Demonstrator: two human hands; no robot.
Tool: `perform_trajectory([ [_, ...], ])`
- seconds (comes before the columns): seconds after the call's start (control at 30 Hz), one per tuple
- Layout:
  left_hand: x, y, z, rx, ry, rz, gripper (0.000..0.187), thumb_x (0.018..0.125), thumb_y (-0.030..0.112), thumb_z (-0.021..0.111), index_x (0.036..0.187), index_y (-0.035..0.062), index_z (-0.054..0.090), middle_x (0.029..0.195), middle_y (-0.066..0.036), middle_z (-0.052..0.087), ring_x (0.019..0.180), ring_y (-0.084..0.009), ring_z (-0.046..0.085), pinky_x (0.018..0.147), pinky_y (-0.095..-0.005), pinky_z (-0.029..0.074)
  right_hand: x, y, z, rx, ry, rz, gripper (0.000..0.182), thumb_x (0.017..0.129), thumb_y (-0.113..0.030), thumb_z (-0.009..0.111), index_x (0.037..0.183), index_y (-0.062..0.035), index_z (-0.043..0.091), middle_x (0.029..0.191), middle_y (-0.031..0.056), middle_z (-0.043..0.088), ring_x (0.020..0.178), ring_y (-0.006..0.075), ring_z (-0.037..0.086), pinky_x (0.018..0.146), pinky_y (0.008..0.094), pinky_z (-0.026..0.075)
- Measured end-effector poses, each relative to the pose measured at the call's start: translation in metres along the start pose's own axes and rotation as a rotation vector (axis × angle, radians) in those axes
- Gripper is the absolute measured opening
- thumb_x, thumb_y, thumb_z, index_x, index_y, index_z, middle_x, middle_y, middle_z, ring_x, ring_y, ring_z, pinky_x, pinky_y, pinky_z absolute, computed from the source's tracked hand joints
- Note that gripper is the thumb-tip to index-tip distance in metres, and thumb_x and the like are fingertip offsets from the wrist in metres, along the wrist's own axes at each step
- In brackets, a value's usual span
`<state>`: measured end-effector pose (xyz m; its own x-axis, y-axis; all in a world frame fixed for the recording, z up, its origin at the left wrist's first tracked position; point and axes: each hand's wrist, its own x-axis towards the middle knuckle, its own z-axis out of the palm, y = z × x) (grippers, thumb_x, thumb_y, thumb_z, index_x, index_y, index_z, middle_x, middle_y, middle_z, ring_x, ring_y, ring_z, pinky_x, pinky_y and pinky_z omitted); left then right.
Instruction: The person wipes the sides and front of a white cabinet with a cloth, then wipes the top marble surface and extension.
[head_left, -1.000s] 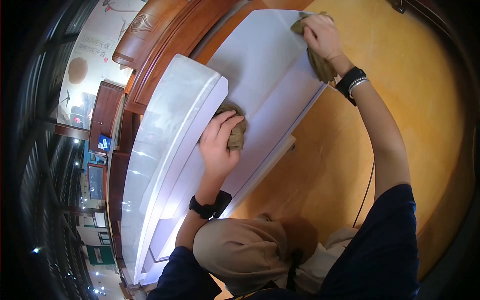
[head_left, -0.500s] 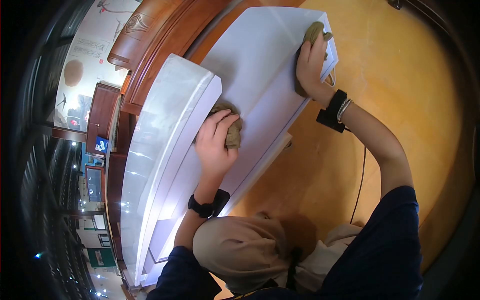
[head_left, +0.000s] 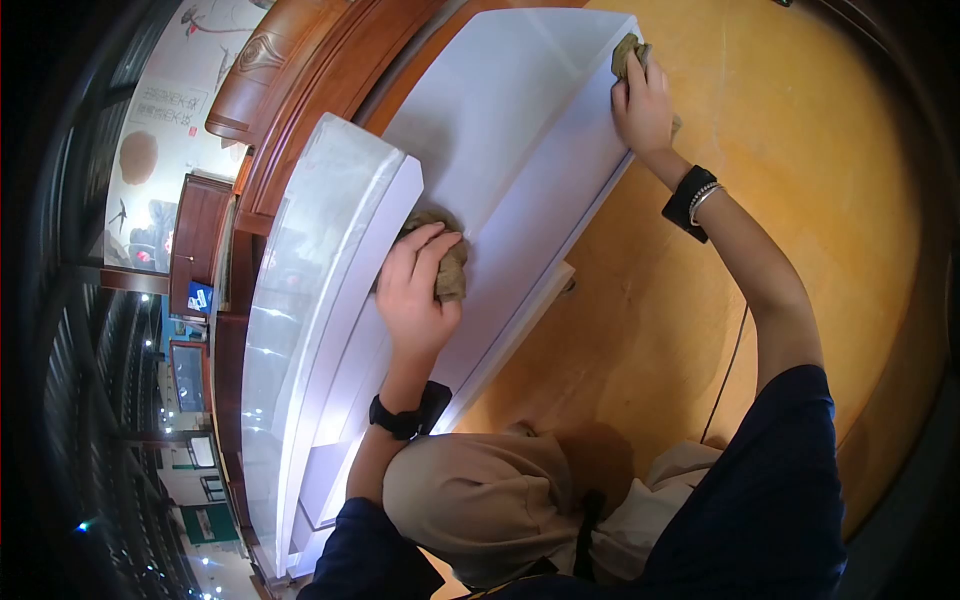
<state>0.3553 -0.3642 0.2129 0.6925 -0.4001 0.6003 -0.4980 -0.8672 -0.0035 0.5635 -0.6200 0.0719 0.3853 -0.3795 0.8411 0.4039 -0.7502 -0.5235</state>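
Observation:
My left hand is closed over a brown cloth against the inner side of a white counter, just beside its raised glossy top. At the counter's far end, my right hand grips a second brown cloth along the corner edge. Part of each cloth is hidden under my fingers. Black bands circle both of my wrists.
Dark wooden furniture stands close behind the counter. A yellow-brown floor lies to the right, with a thin black cable hanging near my right arm. My bent knees are close to the counter's near side.
My right hand has slid with its cloth along the end edge, from the counter's side to the outer corner. My left hand and its cloth stay at about the same spot.

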Motion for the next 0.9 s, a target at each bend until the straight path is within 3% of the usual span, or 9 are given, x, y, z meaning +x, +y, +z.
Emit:
perform_trajectory([
  [0.13, 0.001, 0.001, 0.0, 0.029, 0.024, 0.035, 0.034, 0.062, -0.001, 0.055, 0.093, 0.0094, 0.064, 0.101, -0.006, 0.061, 0.089, -0.0294, 0.058, 0.078, -0.0351, 0.047, -0.004, 0.026, -0.003, -0.111, -0.093, -0.152, 0.041, 0.076, -0.01, 0.06, 0.115, -0.0052, 0.052, 0.118, 0.0137, 0.049, 0.104, 0.0316, 0.049, 0.087, 0.0413, 0.042],
  [0.37, 0.002, 0.001, 0.0, 0.024, 0.029, 0.05, 0.033, 0.062, -0.001, 0.055, 0.093, 0.0087, 0.064, 0.1, -0.007, 0.061, 0.089, -0.0295, 0.058, 0.078, -0.0349, 0.047, -0.019, 0.034, -0.009, -0.075, -0.143, -0.154, 0.043, 0.076, -0.003, 0.057, 0.118, -0.0033, 0.049, 0.114, 0.0169, 0.05, 0.106, 0.0341, 0.048, 0.089, 0.04, 0.042],
  [0.43, 0.002, 0.001, 0.0, 0.028, 0.028, 0.051, 0.033, 0.062, -0.001, 0.055, 0.093, 0.0085, 0.064, 0.1, -0.007, 0.061, 0.089, -0.0296, 0.058, 0.078, -0.0348, 0.047, -0.026, 0.042, -0.011, -0.094, -0.21, -0.149, 0.04, 0.077, -0.005, 0.058, 0.117, -0.0062, 0.051, 0.12, 0.0109, 0.049, 0.112, 0.0293, 0.046, 0.091, 0.0391, 0.041],
  [0.67, 0.001, 0.002, 0.001, 0.016, 0.032, 0.049, 0.033, 0.062, -0.002, 0.054, 0.093, 0.0083, 0.064, 0.1, -0.008, 0.061, 0.088, -0.0298, 0.058, 0.077, -0.0347, 0.047, -0.068, 0.081, -0.031, -0.194, -0.414, -0.174, 0.047, 0.073, -0.003, 0.058, 0.119, -0.0069, 0.051, 0.123, 0.0098, 0.049, 0.112, 0.0284, 0.046, 0.092, 0.0371, 0.041],
  [0.9, 0.001, 0.001, -0.002, 0.02, 0.024, 0.036, 0.034, 0.062, -0.002, 0.054, 0.093, 0.0088, 0.064, 0.101, -0.007, 0.061, 0.088, -0.0297, 0.058, 0.077, -0.0353, 0.047, -0.069, 0.085, -0.047, -0.122, -0.518, -0.197, 0.043, 0.074, -0.006, 0.058, 0.117, -0.0086, 0.052, 0.114, 0.008, 0.054, 0.105, 0.0274, 0.05, 0.089, 0.0368, 0.043],
])
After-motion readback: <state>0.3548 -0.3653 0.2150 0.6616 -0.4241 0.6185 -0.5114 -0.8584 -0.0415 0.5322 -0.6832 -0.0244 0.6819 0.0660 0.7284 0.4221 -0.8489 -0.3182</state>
